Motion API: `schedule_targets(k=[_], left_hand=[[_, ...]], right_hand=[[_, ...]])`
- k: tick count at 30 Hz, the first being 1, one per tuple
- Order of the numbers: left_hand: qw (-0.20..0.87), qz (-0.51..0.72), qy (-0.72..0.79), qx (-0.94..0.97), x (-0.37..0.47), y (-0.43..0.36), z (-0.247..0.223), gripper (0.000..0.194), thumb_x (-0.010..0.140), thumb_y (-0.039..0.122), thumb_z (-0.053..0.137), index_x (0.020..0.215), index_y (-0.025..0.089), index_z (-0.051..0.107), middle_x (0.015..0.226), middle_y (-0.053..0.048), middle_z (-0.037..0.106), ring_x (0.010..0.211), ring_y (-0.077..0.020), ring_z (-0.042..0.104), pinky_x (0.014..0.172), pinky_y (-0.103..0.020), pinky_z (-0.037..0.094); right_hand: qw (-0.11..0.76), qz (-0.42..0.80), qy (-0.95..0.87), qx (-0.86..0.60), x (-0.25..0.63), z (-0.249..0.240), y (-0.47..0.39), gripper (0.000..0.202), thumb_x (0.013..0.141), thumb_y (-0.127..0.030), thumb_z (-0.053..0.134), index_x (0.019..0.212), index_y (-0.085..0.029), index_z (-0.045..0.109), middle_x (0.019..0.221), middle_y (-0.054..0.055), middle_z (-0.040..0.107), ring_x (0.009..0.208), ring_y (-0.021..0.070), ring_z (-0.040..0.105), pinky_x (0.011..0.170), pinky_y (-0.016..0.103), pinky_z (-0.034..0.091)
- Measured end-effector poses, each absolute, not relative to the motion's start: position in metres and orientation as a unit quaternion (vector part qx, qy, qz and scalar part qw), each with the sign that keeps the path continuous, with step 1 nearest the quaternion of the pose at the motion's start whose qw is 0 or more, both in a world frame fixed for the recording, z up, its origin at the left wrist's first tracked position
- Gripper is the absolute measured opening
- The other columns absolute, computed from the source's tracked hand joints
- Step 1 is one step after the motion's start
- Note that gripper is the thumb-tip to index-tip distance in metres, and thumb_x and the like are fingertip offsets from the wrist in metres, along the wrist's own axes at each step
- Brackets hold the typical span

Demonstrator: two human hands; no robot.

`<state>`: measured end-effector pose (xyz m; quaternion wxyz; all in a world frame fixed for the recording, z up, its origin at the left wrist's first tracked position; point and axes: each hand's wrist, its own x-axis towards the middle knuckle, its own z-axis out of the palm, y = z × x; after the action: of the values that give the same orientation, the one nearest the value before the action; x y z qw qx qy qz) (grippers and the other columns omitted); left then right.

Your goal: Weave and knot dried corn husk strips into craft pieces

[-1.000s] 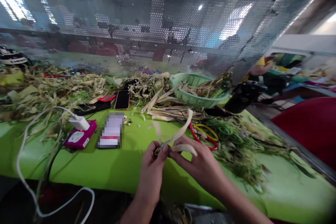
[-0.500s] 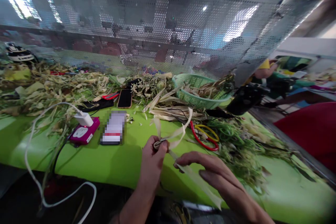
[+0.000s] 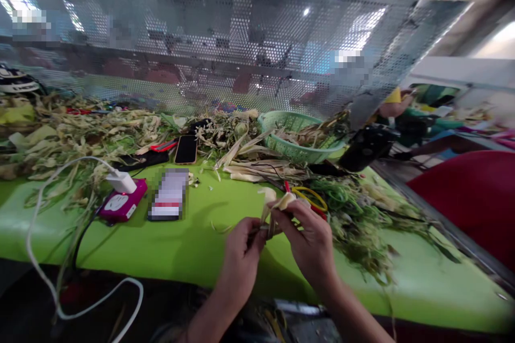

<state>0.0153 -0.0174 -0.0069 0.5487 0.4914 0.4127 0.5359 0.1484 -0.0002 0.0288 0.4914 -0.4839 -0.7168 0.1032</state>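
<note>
Pale dried husk strips [image 3: 267, 204] stand up between my two hands, above the green table's front part. My left hand [image 3: 242, 246] pinches the lower end of the strips between thumb and fingers. Close beside it on the right, my right hand [image 3: 308, 233] is closed on the upper part of the same strips, its fingertips near my left thumb. Fingers cover part of the husk. Behind my right hand lie scissors with red and yellow handles [image 3: 309, 196], partly hidden.
A green basket [image 3: 300, 154] of dry stalks stands at the back. Two phones [image 3: 169, 193] [image 3: 186, 149] and a magenta power block [image 3: 124, 201] with a white cable lie left. Green fibres [image 3: 354, 225] are heaped right, dried husks [image 3: 100, 134] back left. A red chair [image 3: 466, 193] is at right.
My right hand has moved up and left from the long strip's trailing end and closed on the husk by my left hand. My left hand is slightly lower and further right. The view has shifted slightly.
</note>
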Motion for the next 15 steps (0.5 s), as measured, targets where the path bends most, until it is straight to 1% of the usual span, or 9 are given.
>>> schedule_targets(k=[3,5,7,9,11,13,15], left_hand=[[0.555,0.527,0.406,0.5,0.013,-0.021,-0.004,0.023,0.087,0.038,0.053,0.087,0.017,0.061,0.079,-0.006,0.062,0.072,-0.0165,0.052,0.066,-0.025,0.039],[0.554,0.517,0.41,0.508,0.013,-0.021,-0.004,0.023,0.085,0.039,0.057,0.089,0.016,0.062,0.079,-0.005,0.061,0.07,-0.016,0.051,0.064,-0.025,0.038],[0.55,0.515,0.419,0.506,0.015,-0.02,-0.005,0.024,0.08,0.039,0.063,0.087,0.016,0.062,0.077,-0.005,0.06,0.069,-0.0158,0.05,0.062,-0.024,0.036],[0.548,0.52,0.432,0.493,0.017,-0.017,-0.007,0.024,0.079,0.04,0.064,0.081,0.016,0.061,0.073,-0.003,0.059,0.067,-0.0152,0.048,0.061,-0.024,0.035],[0.559,0.525,0.441,0.466,0.018,-0.013,-0.007,0.026,0.079,0.043,0.063,0.077,0.016,0.06,0.067,-0.001,0.055,0.063,-0.0139,0.045,0.059,-0.024,0.034],[0.575,0.535,0.442,0.433,0.018,-0.01,-0.005,0.029,0.078,0.045,0.064,0.076,0.017,0.06,0.064,0.001,0.053,0.061,-0.013,0.044,0.059,-0.023,0.033],[0.581,0.549,0.444,0.406,0.016,-0.009,-0.003,0.03,0.077,0.046,0.065,0.076,0.016,0.061,0.064,0.001,0.052,0.062,-0.0125,0.045,0.059,-0.023,0.033]], right_hand=[[0.5,0.083,-0.703,-0.498,0.145,0.022,0.004,0.009,0.089,-0.026,0.058,0.087,-0.02,0.064,0.081,0.003,0.066,0.072,0.0162,0.061,0.068,0.028,0.049],[0.494,0.063,-0.708,-0.501,0.143,0.021,0.004,0.008,0.089,-0.025,0.058,0.088,-0.021,0.064,0.078,0.002,0.065,0.072,0.0162,0.059,0.07,0.029,0.048],[0.479,0.05,-0.719,-0.501,0.141,0.024,0.004,0.008,0.089,-0.024,0.058,0.088,-0.022,0.065,0.075,0.001,0.065,0.071,0.0164,0.057,0.072,0.031,0.048],[0.468,0.046,-0.731,-0.495,0.14,0.027,0.003,0.008,0.089,-0.024,0.058,0.091,-0.022,0.066,0.077,0.002,0.066,0.073,0.0173,0.057,0.073,0.032,0.047],[0.453,0.04,-0.748,-0.483,0.143,0.031,0.002,0.015,0.089,-0.021,0.056,0.101,-0.023,0.065,0.083,0.004,0.067,0.079,0.0193,0.058,0.076,0.035,0.047],[0.426,0.026,-0.774,-0.467,0.147,0.035,0.001,0.03,0.087,-0.017,0.054,0.115,-0.024,0.061,0.088,0.004,0.068,0.087,0.0217,0.058,0.082,0.039,0.045],[0.393,-0.006,-0.802,-0.451,0.152,0.037,0.0,0.04,0.082,-0.013,0.055,0.12,-0.026,0.058,0.092,0.004,0.069,0.092,0.0229,0.056,0.086,0.042,0.043]])
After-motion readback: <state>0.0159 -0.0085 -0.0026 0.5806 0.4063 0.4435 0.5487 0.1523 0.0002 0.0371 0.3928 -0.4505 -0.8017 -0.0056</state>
